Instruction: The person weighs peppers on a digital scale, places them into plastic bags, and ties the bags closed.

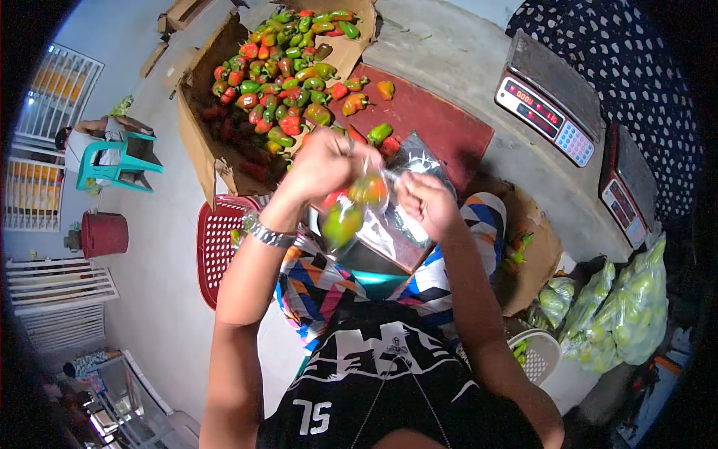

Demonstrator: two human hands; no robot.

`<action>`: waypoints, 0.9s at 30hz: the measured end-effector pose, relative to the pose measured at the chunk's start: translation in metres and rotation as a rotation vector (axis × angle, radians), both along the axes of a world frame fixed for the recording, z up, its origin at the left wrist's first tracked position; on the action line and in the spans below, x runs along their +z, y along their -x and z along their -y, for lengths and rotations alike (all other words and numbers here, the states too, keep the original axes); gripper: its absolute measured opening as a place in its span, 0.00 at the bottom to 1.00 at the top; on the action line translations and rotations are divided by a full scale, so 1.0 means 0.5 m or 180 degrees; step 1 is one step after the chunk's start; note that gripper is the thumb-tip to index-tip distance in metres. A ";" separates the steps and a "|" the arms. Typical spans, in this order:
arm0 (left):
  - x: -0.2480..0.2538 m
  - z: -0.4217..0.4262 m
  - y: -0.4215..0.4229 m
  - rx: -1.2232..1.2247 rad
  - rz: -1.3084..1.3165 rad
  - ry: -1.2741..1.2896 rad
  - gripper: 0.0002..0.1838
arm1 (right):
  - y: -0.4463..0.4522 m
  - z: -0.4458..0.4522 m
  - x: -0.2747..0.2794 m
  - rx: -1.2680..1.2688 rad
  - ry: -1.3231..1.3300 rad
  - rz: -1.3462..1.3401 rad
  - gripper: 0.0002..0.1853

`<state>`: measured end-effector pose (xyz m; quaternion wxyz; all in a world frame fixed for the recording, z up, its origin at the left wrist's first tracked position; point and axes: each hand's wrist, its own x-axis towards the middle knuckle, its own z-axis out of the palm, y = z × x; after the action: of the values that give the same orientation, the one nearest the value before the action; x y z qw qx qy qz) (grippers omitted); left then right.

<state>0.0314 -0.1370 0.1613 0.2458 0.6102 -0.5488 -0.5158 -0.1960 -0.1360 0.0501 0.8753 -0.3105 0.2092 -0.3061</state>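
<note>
blurred right hand (325,163) and left hand (426,203), smeared peppers (342,224) in clear bag (378,238), black shirt (366,382) cut off below, keypad (576,144) lettering illegible

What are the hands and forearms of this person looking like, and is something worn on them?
Both the left hand and the right hand are without gloves, and no sleeves cover the forearms. A silver-coloured, linked metal band circles the left wrist; the right wrist shows nothing worn.
</note>
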 end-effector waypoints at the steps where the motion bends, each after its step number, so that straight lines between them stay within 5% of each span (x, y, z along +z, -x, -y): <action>1: 0.006 -0.001 0.020 0.0041 0.0472 0.0656 0.07 | -0.009 -0.006 0.053 -0.0276 0.0142 -0.0341 0.18; 3: -0.038 0.011 0.079 0.0284 0.0854 0.2014 0.09 | -0.058 -0.042 0.113 -0.0753 -0.0240 -0.0225 0.18; 5: 0.011 -0.005 0.135 0.0501 -0.0428 0.1698 0.09 | -0.094 -0.095 0.125 -0.1037 -0.1194 0.1174 0.19; 6: 0.020 -0.008 0.142 0.0374 -0.1249 0.1543 0.09 | -0.077 -0.096 0.087 -0.0517 -0.1116 0.2059 0.20; 8: 0.025 -0.005 0.097 -0.0542 -0.2047 0.0512 0.09 | -0.062 -0.078 0.046 0.0082 -0.0178 0.2148 0.19; 10: 0.006 0.005 0.060 -0.0627 -0.1752 0.0130 0.08 | -0.034 -0.057 0.058 -0.0384 -0.0510 0.0957 0.15; 12: 0.014 0.033 0.018 -0.0695 -0.0377 0.0389 0.08 | -0.007 -0.011 0.017 -0.0432 -0.0501 -0.0390 0.16; 13: 0.027 0.034 0.026 -0.0672 0.0508 0.0796 0.09 | -0.010 0.001 0.024 -0.0685 0.0046 -0.0718 0.17; 15: -0.005 0.019 0.070 -0.0316 0.0979 0.1758 0.08 | -0.016 0.004 0.082 -0.1041 0.0693 -0.1236 0.18; 17: -0.023 0.002 0.123 0.0302 0.0726 0.3080 0.08 | -0.091 -0.053 0.167 -0.2024 -0.0045 -0.0718 0.18; 18: 0.017 -0.024 0.138 0.0236 0.0442 0.2859 0.07 | -0.136 -0.089 0.202 -0.2530 -0.0431 -0.0455 0.18; 20: 0.026 -0.051 0.129 0.0145 -0.1286 0.1168 0.07 | -0.143 -0.082 0.172 -0.1861 -0.0124 0.0937 0.18; 21: 0.028 -0.068 0.121 0.0153 -0.1904 0.0820 0.08 | -0.118 -0.049 0.090 -0.0598 0.0557 0.1989 0.17; 23: -0.008 -0.070 0.078 -0.0695 -0.2406 0.0552 0.10 | -0.078 -0.042 0.028 0.0272 0.2014 0.1850 0.17; 25: -0.046 -0.056 0.040 -0.1648 -0.2613 0.0561 0.10 | -0.045 -0.064 0.001 -0.0634 0.3450 -0.0561 0.15; 27: -0.062 -0.052 0.002 -0.1172 -0.2124 0.0631 0.07 | -0.015 -0.033 0.060 0.0244 0.2222 -0.1497 0.11</action>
<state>0.0302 -0.1110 0.1301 0.3718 0.2737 -0.5861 -0.6658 -0.1884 -0.1195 0.0803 0.6567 -0.6574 0.2753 -0.2466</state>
